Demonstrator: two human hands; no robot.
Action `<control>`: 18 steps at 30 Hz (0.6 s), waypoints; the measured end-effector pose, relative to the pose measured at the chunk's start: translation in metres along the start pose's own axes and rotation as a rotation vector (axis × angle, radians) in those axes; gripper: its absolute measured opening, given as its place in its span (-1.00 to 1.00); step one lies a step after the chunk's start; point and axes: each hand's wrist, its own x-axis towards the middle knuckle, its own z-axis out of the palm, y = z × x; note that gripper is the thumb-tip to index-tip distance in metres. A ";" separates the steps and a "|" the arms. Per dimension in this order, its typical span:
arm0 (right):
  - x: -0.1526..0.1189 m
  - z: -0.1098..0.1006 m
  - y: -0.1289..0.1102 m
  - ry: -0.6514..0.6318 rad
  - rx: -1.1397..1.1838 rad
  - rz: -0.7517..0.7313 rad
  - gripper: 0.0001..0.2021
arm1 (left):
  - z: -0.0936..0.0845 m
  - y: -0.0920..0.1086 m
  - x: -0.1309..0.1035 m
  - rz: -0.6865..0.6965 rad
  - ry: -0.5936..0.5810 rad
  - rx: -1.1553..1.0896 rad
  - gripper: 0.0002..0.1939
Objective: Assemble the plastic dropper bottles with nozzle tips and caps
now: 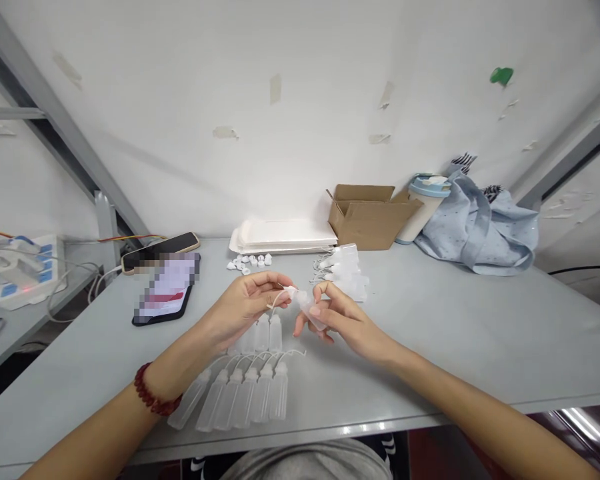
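Note:
My right hand (pixel 341 318) grips a small translucent plastic bottle (pixel 312 312), tilted with its neck to the upper left. At that neck, my left hand (pixel 253 301) pinches a white cap (pixel 291 292), and a thin curved tube shows by its fingers. Cap and neck meet, but I cannot tell how tightly. Below the left hand lie several bottles with curved tubes (pixel 251 398) in a row, with more bottles (pixel 269 333) behind them, partly hidden by the hand. Loose white caps (pixel 253 262) are scattered beyond my left hand. Past my right hand sits a pile of similar bottles (pixel 347 273).
White flat boxes or envelopes (pixel 285 235) lie stacked against the wall beside an open cardboard box (pixel 367 223). Further right are a lidded cup (pixel 420 213) and a light blue cloth bag (pixel 480 227). Two phones (pixel 167 290) and a power strip (pixel 30 270) with cables are at the left.

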 end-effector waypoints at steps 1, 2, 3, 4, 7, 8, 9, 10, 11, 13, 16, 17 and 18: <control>0.000 -0.001 0.001 -0.015 0.013 0.010 -0.81 | 0.000 0.001 -0.001 0.010 0.000 0.010 -0.77; 0.001 -0.001 0.002 -0.027 0.025 0.020 -0.81 | -0.001 0.001 -0.001 0.022 -0.004 0.029 -0.77; 0.001 -0.002 0.003 -0.040 0.034 0.029 -0.80 | -0.001 0.001 -0.001 0.034 -0.012 0.055 -0.78; 0.001 -0.002 0.003 -0.056 0.043 0.040 -0.80 | -0.002 0.001 -0.001 0.046 -0.023 0.083 -0.79; 0.001 -0.004 0.004 -0.111 0.056 0.078 -0.77 | -0.002 0.000 -0.002 0.074 -0.044 0.160 -0.81; 0.001 -0.004 0.004 -0.124 0.046 0.090 -0.77 | -0.002 0.001 -0.002 0.077 -0.044 0.184 -0.81; 0.001 -0.004 0.003 -0.127 0.024 0.096 -0.77 | -0.002 0.002 -0.002 0.077 -0.042 0.210 -0.81; 0.001 -0.004 0.003 -0.115 -0.019 0.088 -0.77 | -0.002 0.003 -0.003 0.075 -0.040 0.236 -0.81; 0.000 -0.004 0.003 -0.090 -0.087 0.065 -0.79 | -0.001 0.004 -0.003 0.071 -0.037 0.261 -0.81; 0.000 -0.003 0.005 -0.013 -0.289 -0.017 -0.83 | 0.000 0.005 -0.003 0.060 -0.027 0.303 -0.81; -0.001 -0.003 0.010 0.057 -0.587 -0.121 -0.88 | 0.001 0.005 -0.003 0.049 -0.006 0.335 -0.81; -0.001 -0.004 0.011 0.056 -0.635 -0.128 -0.88 | 0.002 0.004 -0.003 0.043 -0.005 0.338 -0.80; -0.001 -0.004 0.011 0.048 -0.648 -0.124 -0.89 | 0.002 0.003 -0.003 0.037 -0.009 0.339 -0.80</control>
